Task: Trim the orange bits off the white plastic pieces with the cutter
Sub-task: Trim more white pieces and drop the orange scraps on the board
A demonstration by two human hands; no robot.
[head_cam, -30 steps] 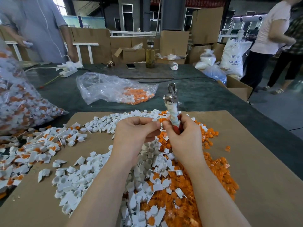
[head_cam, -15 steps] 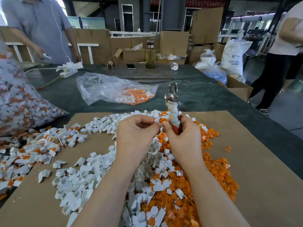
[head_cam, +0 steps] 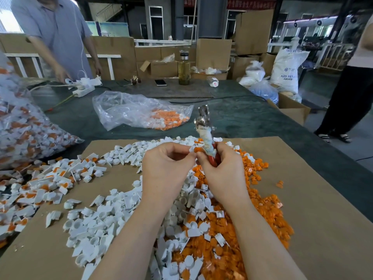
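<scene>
- Here the right hand [head_cam: 220,170] grips the cutter [head_cam: 205,134] by its red handles, metal head pointing up and away.
- The left hand [head_cam: 167,168] pinches a white plastic piece with an orange bit [head_cam: 194,149] at its fingertips, just beside the cutter's wrapped shaft.
- Below both hands, on brown cardboard [head_cam: 323,219] covering the bench [head_cam: 252,118], lie a white pile [head_cam: 96,225] and an orange pile [head_cam: 268,215].
- A clear bag [head_cam: 139,112] lies beyond.
</scene>
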